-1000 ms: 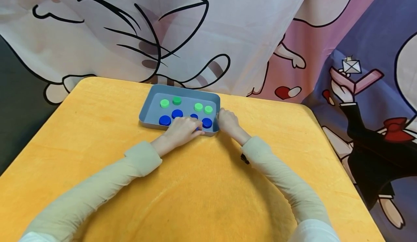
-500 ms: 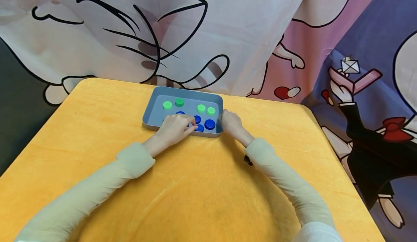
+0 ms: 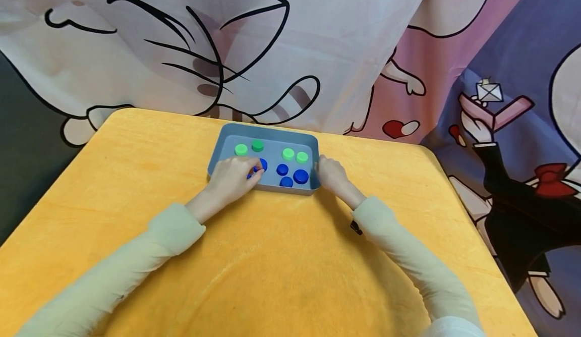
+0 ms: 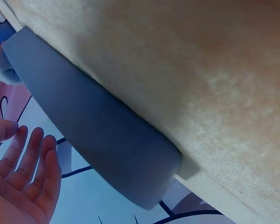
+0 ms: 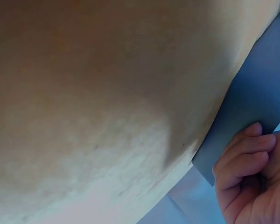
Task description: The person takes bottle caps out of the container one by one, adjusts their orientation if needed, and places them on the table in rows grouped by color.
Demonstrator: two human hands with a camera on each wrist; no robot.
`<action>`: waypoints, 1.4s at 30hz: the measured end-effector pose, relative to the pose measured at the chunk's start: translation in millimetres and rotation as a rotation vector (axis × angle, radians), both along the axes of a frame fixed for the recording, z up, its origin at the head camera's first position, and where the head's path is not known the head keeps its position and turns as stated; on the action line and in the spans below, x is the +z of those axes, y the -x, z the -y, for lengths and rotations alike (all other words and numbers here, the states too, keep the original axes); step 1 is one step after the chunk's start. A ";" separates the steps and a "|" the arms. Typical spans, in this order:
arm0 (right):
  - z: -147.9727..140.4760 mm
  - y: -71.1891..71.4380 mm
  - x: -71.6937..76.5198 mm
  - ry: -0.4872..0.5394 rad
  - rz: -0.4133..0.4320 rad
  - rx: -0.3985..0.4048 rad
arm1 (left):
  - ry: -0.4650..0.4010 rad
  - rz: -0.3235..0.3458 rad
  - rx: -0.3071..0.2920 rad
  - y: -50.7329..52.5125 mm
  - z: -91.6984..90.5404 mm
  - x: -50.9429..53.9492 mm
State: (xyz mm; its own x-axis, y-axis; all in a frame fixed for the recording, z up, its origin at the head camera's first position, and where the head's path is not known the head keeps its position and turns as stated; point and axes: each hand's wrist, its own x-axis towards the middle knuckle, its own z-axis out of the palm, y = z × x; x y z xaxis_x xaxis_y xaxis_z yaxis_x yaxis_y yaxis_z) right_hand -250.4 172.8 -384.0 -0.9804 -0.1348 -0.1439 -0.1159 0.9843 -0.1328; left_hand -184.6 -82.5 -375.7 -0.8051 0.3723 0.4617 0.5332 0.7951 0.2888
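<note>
A shallow blue-grey tray [image 3: 272,131] sits on the table with several light green discs [image 3: 288,154], a darker green disc [image 3: 257,146] and several blue discs [image 3: 300,176] inside. My right hand [image 3: 333,175] grips the tray's right wall, its fingers curled against the outside in the right wrist view. Over the near left part of the tray is my left hand [image 3: 231,179]. Its fingers are loosely bent, and the left wrist view shows nothing held in them. Blue discs beside its fingertips are partly hidden by the hand.
A yellow cloth covers the table [image 3: 272,266]. Behind it hangs a printed curtain [image 3: 354,49] with cartoon figures, close to the table's far edge. A small black object [image 3: 356,227] hangs under the right sleeve.
The tray and my right hand have shifted to the right and slightly nearer. My left hand has moved left across the tray, uncovering blue discs near its front right.
</note>
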 end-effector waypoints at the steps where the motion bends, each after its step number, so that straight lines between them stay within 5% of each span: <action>1: -1.9 -1.0 0.1 -0.001 0.000 0.001 | -0.003 0.004 0.006 -1.2 0.4 0.7; 10: -17.8 -8.6 -0.6 -0.018 -0.009 0.007 | -0.031 0.046 0.028 -11.8 6.7 1.3; 27: -34.9 -20.9 -0.4 -0.016 -0.027 0.027 | -0.046 0.098 0.151 -12.1 23.2 2.5; 42: -47.9 -30.9 0.1 0.011 -0.019 0.040 | -0.063 0.117 0.177 -13.8 24.8 1.2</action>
State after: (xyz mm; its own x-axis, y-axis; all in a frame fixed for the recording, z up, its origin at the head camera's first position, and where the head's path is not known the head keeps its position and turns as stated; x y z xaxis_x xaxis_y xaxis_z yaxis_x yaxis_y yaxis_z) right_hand -219.5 220.7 -383.9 -0.9766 -0.1759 -0.1233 -0.1582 0.9772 -0.1414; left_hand -170.8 -107.3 -374.5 -0.9049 0.1936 0.3790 0.3466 0.8520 0.3924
